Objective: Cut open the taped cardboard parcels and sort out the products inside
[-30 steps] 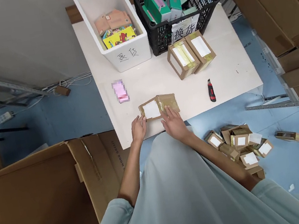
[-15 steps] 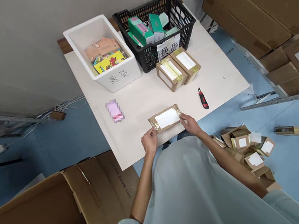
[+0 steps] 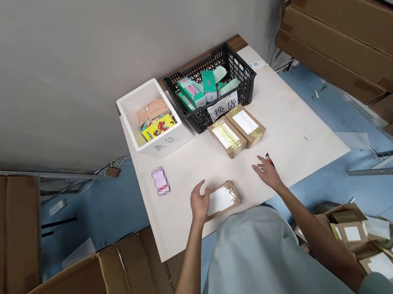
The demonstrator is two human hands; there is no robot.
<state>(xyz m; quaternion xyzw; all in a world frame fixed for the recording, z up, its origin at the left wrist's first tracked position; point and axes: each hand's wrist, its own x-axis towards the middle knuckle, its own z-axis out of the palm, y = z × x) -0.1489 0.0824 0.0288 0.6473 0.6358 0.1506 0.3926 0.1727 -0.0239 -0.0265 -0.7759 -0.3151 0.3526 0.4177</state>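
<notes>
A small cardboard box (image 3: 224, 199) with a white label and shiny tape at its end lies near the table's front edge. At its left end is my left hand (image 3: 200, 203), thumb and fingers apart; it covers that end, and I cannot tell whether it touches. My right hand (image 3: 268, 173) is off the box, over to the right, with its fingers spread. Right beside those fingers lies a red and black box cutter (image 3: 269, 158), mostly hidden behind the hand. Two taped cardboard boxes (image 3: 228, 136) with white labels stand side by side farther back.
A white foam box (image 3: 165, 145) holding booklets and a black plastic crate (image 3: 200, 122) with green boxes stand at the table's back. A pixelated pink item (image 3: 160, 180) lies left. Opened cartons (image 3: 352, 233) are heaped on the floor at right; a large carton (image 3: 114, 283) stands at left.
Both hands turned the small box and laid it on the table, label up. My right hand then let go and moved right to the box cutter; my left hand opened. The view tilted up.
</notes>
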